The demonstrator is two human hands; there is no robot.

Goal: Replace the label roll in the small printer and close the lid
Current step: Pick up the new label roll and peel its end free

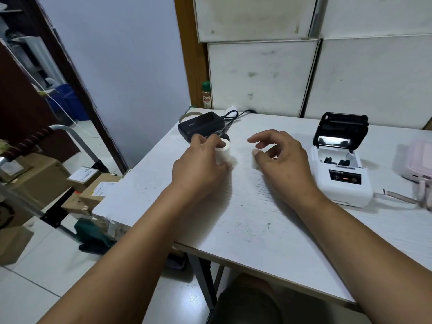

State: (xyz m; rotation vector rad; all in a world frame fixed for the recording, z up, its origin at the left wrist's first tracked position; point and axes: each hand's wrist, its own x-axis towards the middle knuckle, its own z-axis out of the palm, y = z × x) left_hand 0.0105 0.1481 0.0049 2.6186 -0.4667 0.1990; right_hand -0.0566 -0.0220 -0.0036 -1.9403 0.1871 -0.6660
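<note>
A small white label printer (343, 181) stands on the white table (245, 218) at the right, its black lid (340, 132) tilted up and open; the paper bay shows black guides and no roll. My left hand (201, 160) is wrapped around a white label roll (225, 150) standing upright on the table. My right hand (278, 157) hovers left of the printer with fingers spread and curled, its thumb touching a smaller white roll (255, 163) on the table.
A black power bank (201, 126) with cables lies at the table's far left corner. A pink device (418, 164) with a cord sits right of the printer. White panels back the table. Cardboard boxes (42, 181) and a metal frame stand on the floor at left.
</note>
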